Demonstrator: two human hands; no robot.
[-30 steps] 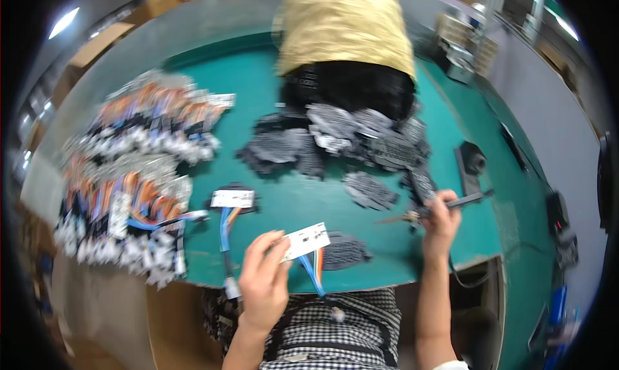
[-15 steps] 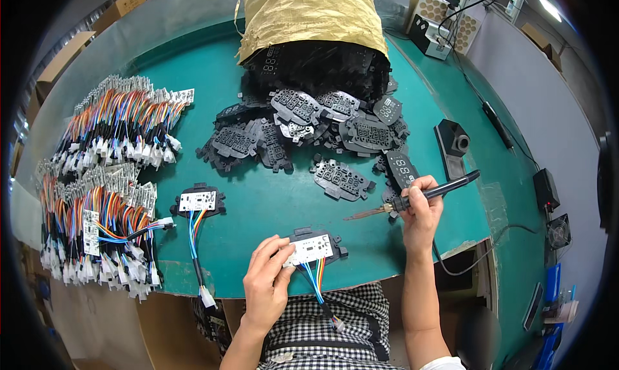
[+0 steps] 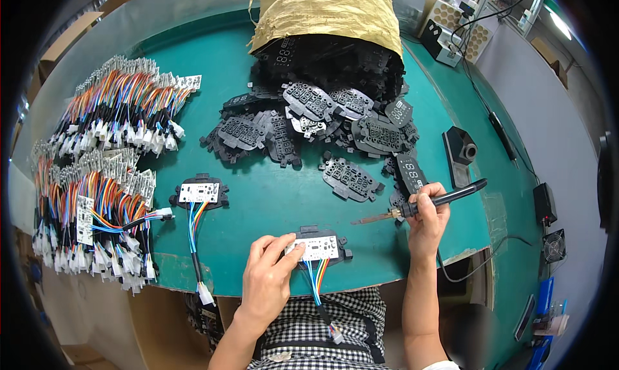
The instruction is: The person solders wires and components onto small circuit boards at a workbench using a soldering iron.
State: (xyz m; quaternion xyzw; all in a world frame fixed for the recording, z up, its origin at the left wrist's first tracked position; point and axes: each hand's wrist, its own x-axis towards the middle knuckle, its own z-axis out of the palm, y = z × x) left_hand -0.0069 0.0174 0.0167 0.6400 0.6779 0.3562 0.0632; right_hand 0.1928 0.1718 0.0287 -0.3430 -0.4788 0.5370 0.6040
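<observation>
Small black fan (image 3: 554,246) at right — cardboard box (image 3: 69,37)

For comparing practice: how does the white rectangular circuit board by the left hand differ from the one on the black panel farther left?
The near board is partly covered by the left hand; the far board is uncovered. The near board sits closer to the person, the far board farther left. Both rest on black plastic panels, trailing multicoloured wires.

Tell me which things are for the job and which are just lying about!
Looks part of the job:
soldering iron, in the right hand
white board, under the left hand
dark panel, beneath that board
wired boards, heaped at left
loose dark panels, by the yellow sack

Probably just lying about:
small fan, far right
cardboard box, upper left
</observation>
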